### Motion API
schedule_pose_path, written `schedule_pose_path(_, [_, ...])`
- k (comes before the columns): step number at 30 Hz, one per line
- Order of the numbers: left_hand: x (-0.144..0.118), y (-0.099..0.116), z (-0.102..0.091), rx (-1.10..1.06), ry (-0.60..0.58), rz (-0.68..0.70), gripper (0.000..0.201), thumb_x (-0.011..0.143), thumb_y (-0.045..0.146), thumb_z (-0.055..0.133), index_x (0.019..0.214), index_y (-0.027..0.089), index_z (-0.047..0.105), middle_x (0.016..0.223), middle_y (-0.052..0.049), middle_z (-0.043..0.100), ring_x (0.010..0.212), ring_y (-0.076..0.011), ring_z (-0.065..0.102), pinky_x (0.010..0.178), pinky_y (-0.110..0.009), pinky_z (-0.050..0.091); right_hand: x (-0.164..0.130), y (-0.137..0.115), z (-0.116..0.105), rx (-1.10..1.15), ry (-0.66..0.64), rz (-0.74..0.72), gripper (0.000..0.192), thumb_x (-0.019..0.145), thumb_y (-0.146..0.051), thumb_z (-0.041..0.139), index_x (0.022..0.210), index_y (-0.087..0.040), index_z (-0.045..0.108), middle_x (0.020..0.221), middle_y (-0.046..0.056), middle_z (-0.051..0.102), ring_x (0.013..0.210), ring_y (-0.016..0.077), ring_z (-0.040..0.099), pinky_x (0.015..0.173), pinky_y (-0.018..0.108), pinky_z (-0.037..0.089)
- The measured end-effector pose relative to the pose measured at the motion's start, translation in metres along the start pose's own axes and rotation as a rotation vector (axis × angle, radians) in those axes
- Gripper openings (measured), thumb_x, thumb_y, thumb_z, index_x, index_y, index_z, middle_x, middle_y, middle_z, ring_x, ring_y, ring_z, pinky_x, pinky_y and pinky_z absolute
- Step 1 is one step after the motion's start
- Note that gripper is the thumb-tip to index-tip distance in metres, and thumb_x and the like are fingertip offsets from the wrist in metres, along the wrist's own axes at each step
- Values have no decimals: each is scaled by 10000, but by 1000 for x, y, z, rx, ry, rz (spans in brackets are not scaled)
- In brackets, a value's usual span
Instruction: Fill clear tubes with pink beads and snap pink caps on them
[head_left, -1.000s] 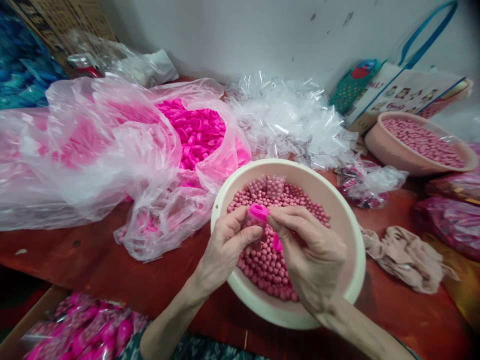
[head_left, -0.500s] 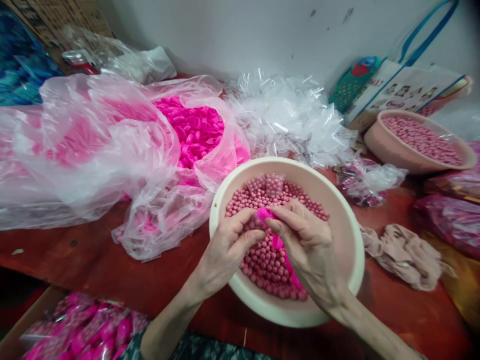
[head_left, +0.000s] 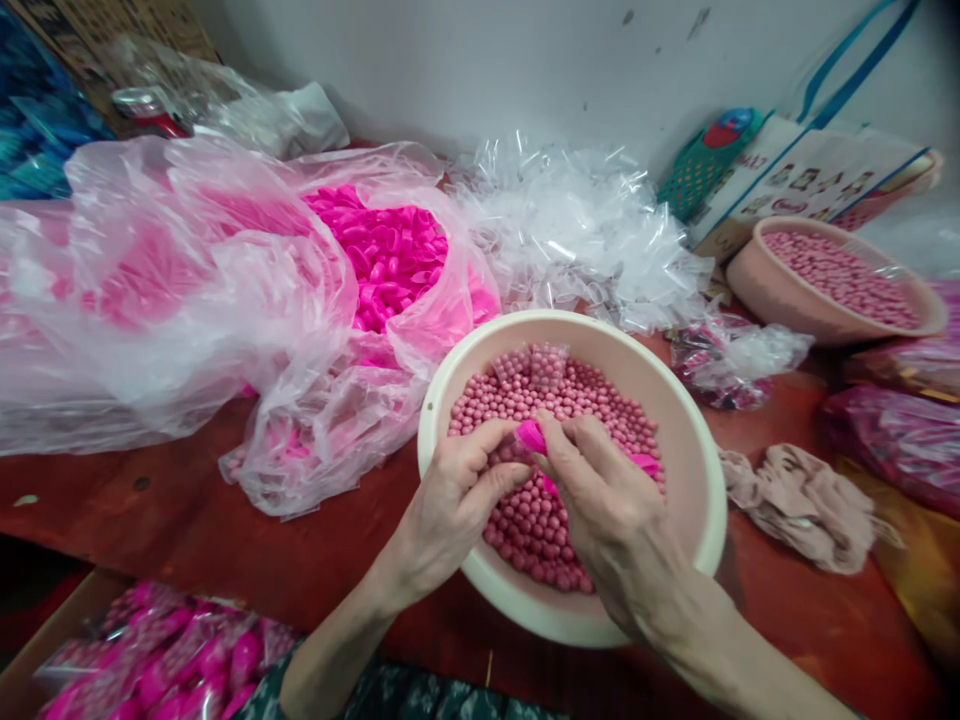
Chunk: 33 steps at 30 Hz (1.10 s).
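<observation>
I look down on a dark red worktop (head_left: 187,520) set against a white wall (head_left: 487,60). The biggest thing on it is a crumpled clear plastic bag (head_left: 172,300) at the left, open at its mouth on a heap of bright pink caps (head_left: 382,250). Behind the middle lies a pile of small clear plastic sleeves (head_left: 570,230). At the far right stands a pink bowl (head_left: 757,300) filled with pink beads, with a printed carrier bag (head_left: 810,175) behind it, and a beige cloth (head_left: 810,500) lies bunched near the front right.

Straight before me sits a cream basin (head_left: 697,470), holding a bed of small pink beads (head_left: 585,395). Both my hands are over that bed, meeting near its middle. My left hand (head_left: 450,500) is narrowed, thumb and fingertips pinched together at a small bright pink cap (head_left: 531,436). My right hand (head_left: 607,500) is curled, fingertips pressing on the same cap from the other side. The cap thus sits between the two hands, just above the beads. Another bit of bright pink plastic (head_left: 645,463) shows beyond my right hand's knuckles; I cannot tell what it is.
</observation>
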<state>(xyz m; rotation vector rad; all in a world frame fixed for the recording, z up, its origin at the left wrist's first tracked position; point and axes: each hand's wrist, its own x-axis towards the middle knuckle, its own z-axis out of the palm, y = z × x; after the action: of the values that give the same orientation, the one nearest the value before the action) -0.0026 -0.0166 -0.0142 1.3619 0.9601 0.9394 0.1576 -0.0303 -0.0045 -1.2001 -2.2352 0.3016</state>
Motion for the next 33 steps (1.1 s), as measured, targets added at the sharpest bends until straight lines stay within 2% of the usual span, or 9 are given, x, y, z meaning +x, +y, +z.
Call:
schedule_pose_path(7, [-1,-3,-1,-115,-10,-64,79,871,207,521,836,154,568,697,29,470,643,-72,435,589,-163,373,-2,-5,-2,-304,-124,-102,429,852,-76,366,1279,-35,376,1128,207,488,1050,300,470,854,434,480])
schedule_pose_path(11, [-2,-3,0,-319,13,-154,217,867,279,535,1074,216,535,757,20,475,636,-75,430,525,-149,362,2,-6,3,-336,-162,-82,496,845,-174,444,1303,-13,345,1193,209,456,1114,322,430,938,463,428])
schedule_pose_path(15, [-2,-1,0,-287,56,-140,427,871,290,523,1283,266,415,812,-3,501,691,-106,467,604,-189,409,10,-7,10,-335,-93,-59,351,866,-321,454,1097,-60,499,998,167,531,991,303,491,813,428,483])
schedule_pose_path(17, [-2,0,0,-227,63,-91,375,877,282,520,1247,257,465,813,1,502,709,-104,465,692,-210,412,14,-7,11,-346,-30,-104,269,870,-352,443,909,-104,540,859,135,542,843,269,520,692,380,493])
schedule_pose_path(20, [-4,-3,-2,-185,74,-49,298,882,274,521,1179,261,515,774,21,482,678,-85,439,680,-196,386,20,-6,9,-437,10,-217,276,883,-347,411,735,-145,527,686,83,509,635,209,485,534,318,431])
schedule_pose_path(25, [-5,-7,-3,-229,34,-67,260,884,267,523,1143,263,524,756,28,472,668,-77,451,630,-188,374,22,0,8,-576,-7,-329,248,870,-270,410,704,-144,545,609,70,503,568,194,462,481,301,382])
schedule_pose_path(29, [-3,-6,-1,-243,52,-49,254,874,236,542,1127,255,528,800,21,508,709,-72,481,650,-173,385,21,0,10,-343,-13,-240,237,822,-280,507,873,-62,585,726,129,579,649,230,530,508,333,448])
schedule_pose_path(31, [-2,-4,0,-292,77,-51,267,870,230,547,1135,247,520,799,19,504,703,-69,478,657,-173,396,20,0,8,-91,-59,-101,352,792,-291,590,1047,-52,550,919,160,601,802,249,573,632,366,505])
schedule_pose_path(33, [-1,-3,1,-363,113,-58,285,874,228,540,1156,245,501,791,20,495,668,-60,461,639,-170,403,19,1,1,236,-91,107,547,743,-313,679,1207,-111,471,1025,127,596,909,240,586,738,380,521])
